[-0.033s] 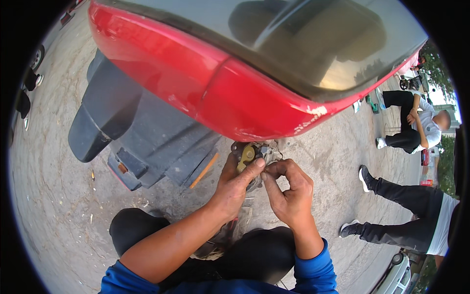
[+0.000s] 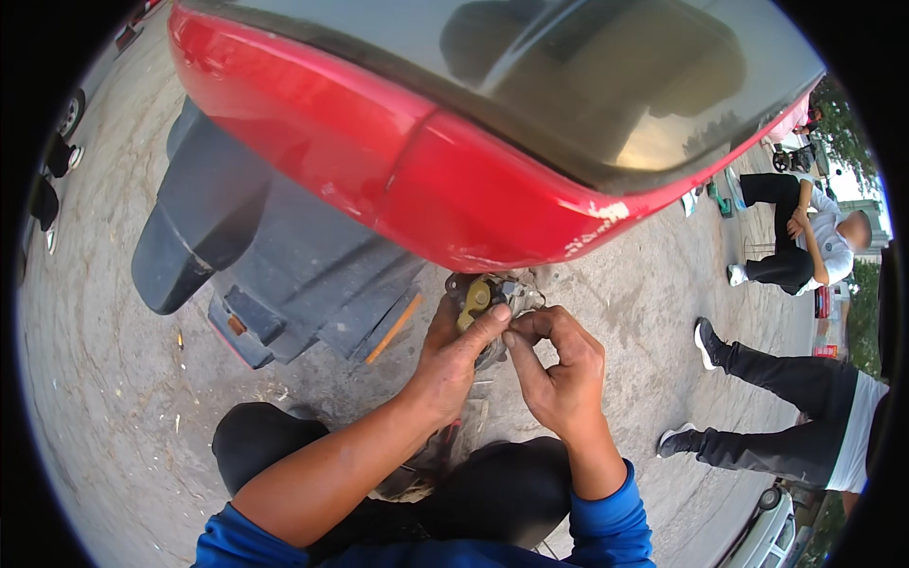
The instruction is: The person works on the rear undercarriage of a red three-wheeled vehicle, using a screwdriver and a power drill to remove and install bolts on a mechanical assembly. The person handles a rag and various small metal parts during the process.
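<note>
Metal part (image 2: 483,301) with yellow piece, held low under red car (image 2: 398,180) | left hand (image 2: 453,364) grips it, thumb on top | right hand (image 2: 559,374) pinches something small at its edge | judgement: brace part firmly, work slowly.

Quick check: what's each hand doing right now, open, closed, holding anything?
Left hand: closed around a small metal part with a yellowish piece.
Right hand: fingers pinched shut beside that part; what they grip cannot be told.
</note>
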Action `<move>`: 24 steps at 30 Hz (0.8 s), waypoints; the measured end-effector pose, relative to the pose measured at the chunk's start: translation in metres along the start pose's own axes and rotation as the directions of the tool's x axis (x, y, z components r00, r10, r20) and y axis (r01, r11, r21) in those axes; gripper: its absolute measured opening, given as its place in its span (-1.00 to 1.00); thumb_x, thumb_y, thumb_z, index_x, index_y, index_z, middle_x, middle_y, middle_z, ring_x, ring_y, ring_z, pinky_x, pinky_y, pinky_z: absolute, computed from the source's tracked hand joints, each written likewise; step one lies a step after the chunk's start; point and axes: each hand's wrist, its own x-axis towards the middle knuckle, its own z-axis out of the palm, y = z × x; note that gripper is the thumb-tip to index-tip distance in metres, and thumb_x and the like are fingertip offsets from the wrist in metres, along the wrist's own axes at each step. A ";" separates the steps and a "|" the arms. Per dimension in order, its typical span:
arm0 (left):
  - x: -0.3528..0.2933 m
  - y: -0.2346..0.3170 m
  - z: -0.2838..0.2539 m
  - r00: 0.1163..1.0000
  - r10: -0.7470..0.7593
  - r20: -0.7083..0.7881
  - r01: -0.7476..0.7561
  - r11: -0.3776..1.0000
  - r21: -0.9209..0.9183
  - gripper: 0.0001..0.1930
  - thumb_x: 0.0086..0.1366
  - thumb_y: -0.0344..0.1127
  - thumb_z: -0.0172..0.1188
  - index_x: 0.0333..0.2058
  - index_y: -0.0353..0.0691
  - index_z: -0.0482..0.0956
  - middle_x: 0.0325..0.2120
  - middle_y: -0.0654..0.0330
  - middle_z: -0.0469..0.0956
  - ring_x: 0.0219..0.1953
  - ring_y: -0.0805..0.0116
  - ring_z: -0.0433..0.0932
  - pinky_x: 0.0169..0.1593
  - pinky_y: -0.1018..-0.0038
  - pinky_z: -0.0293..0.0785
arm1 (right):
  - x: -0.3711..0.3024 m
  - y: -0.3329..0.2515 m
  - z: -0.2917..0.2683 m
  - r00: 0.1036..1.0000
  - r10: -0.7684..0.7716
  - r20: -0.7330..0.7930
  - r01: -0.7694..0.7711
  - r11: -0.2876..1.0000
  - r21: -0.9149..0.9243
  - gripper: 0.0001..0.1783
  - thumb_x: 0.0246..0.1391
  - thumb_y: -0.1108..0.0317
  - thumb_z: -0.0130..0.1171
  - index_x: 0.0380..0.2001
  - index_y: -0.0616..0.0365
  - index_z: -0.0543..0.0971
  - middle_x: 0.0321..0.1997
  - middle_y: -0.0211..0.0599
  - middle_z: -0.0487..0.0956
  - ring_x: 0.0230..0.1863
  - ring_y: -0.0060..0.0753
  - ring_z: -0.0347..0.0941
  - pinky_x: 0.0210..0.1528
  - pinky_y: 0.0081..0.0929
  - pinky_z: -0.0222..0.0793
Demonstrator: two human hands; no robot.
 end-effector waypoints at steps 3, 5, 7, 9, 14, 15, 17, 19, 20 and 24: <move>0.000 0.000 0.000 1.000 -0.013 -0.007 0.012 0.999 -0.039 -0.48 0.44 -0.26 0.25 0.26 -0.30 0.30 0.12 0.19 0.46 0.20 0.40 0.39 0.32 0.37 0.26 | 0.002 0.002 0.000 0.999 -0.033 0.007 0.033 0.999 0.001 -0.83 0.02 0.64 0.38 -0.33 0.30 0.58 -0.38 -0.15 0.64 -0.34 -0.27 0.65 -0.24 -0.44 0.53; 0.000 0.001 -0.001 1.000 -0.009 0.029 0.011 0.997 -0.078 -0.50 0.44 -0.29 0.24 0.25 -0.29 0.32 0.11 0.19 0.48 0.19 0.40 0.41 0.31 0.37 0.28 | 0.002 0.005 0.000 0.998 -0.059 0.022 0.059 0.998 -0.019 -0.83 0.03 0.63 0.37 -0.31 0.29 0.58 -0.37 -0.13 0.62 -0.35 -0.17 0.63 -0.26 -0.38 0.53; 0.000 0.002 -0.002 0.999 -0.021 0.038 0.025 0.994 -0.106 -0.54 0.45 -0.32 0.23 0.24 -0.27 0.34 0.08 0.18 0.50 0.15 0.40 0.45 0.25 0.39 0.34 | 0.002 0.008 0.001 0.995 -0.089 0.043 0.091 0.995 -0.051 -0.81 0.04 0.61 0.36 -0.27 0.25 0.58 -0.36 -0.12 0.60 -0.37 0.01 0.60 -0.31 -0.26 0.53; 0.000 0.003 -0.002 0.999 -0.023 0.038 0.026 0.996 -0.082 -0.55 0.46 -0.26 0.22 0.25 -0.16 0.37 0.04 0.24 0.53 0.09 0.38 0.49 0.17 0.29 0.43 | 0.001 0.010 0.001 0.992 -0.103 0.067 0.109 0.990 -0.092 -0.79 0.03 0.59 0.36 -0.25 0.25 0.58 -0.33 -0.11 0.59 -0.35 0.03 0.58 -0.29 -0.22 0.53; -0.002 0.006 -0.003 0.996 -0.094 -0.007 0.094 0.995 -0.044 -0.51 0.44 -0.18 0.26 0.26 -0.09 0.37 0.01 0.28 0.54 0.05 0.35 0.52 0.04 0.20 0.53 | 0.002 0.011 0.000 0.968 -0.227 0.107 0.247 0.939 -0.239 -0.75 -0.01 0.56 0.37 -0.23 0.24 0.57 -0.27 -0.13 0.59 -0.26 0.01 0.57 -0.23 -0.16 0.53; -0.002 0.007 -0.003 0.994 -0.105 -0.015 0.104 0.994 -0.042 -0.51 0.43 -0.16 0.26 0.26 -0.08 0.37 0.01 0.28 0.54 0.04 0.35 0.52 0.02 0.20 0.52 | 0.004 0.011 -0.001 0.962 -0.245 0.120 0.268 0.934 -0.238 -0.75 -0.02 0.56 0.37 -0.23 0.23 0.57 -0.26 -0.13 0.58 -0.25 0.00 0.57 -0.22 -0.16 0.53; -0.002 0.009 -0.004 0.991 -0.126 -0.034 0.125 0.991 -0.038 -0.49 0.42 -0.13 0.28 0.26 -0.06 0.38 0.00 0.29 0.54 0.03 0.36 0.52 -0.02 0.21 0.52 | 0.008 0.011 -0.003 0.945 -0.296 0.140 0.322 0.917 -0.235 -0.73 -0.05 0.59 0.38 -0.23 0.24 0.57 -0.27 -0.12 0.58 -0.28 -0.01 0.57 -0.26 -0.18 0.53; -0.002 0.010 -0.004 0.993 -0.121 -0.013 0.120 0.991 -0.061 -0.49 0.40 -0.10 0.29 0.24 -0.04 0.40 -0.01 0.31 0.54 0.02 0.37 0.52 -0.04 0.22 0.51 | 0.011 0.011 -0.004 0.928 -0.337 0.158 0.366 0.900 -0.237 -0.69 -0.08 0.64 0.39 -0.22 0.26 0.55 -0.30 -0.10 0.57 -0.36 -0.01 0.58 -0.35 -0.21 0.52; -0.002 0.011 -0.003 0.993 -0.120 -0.002 0.120 0.990 -0.073 -0.49 0.40 -0.09 0.30 0.24 -0.02 0.41 -0.01 0.32 0.54 0.01 0.37 0.51 -0.05 0.23 0.50 | 0.012 0.010 -0.004 0.925 -0.346 0.156 0.376 0.893 -0.246 -0.69 -0.07 0.63 0.38 -0.22 0.26 0.55 -0.30 -0.10 0.57 -0.36 0.00 0.57 -0.34 -0.20 0.51; -0.004 0.011 -0.003 0.990 -0.135 -0.047 0.132 0.988 -0.078 -0.53 0.40 -0.06 0.30 0.20 0.02 0.45 -0.01 0.35 0.54 0.02 0.40 0.49 -0.07 0.26 0.44 | 0.010 0.005 0.000 0.941 -0.294 0.167 0.333 0.894 -0.301 -0.74 -0.02 0.61 0.36 -0.23 0.26 0.55 -0.31 -0.10 0.55 -0.37 0.04 0.56 -0.34 -0.16 0.50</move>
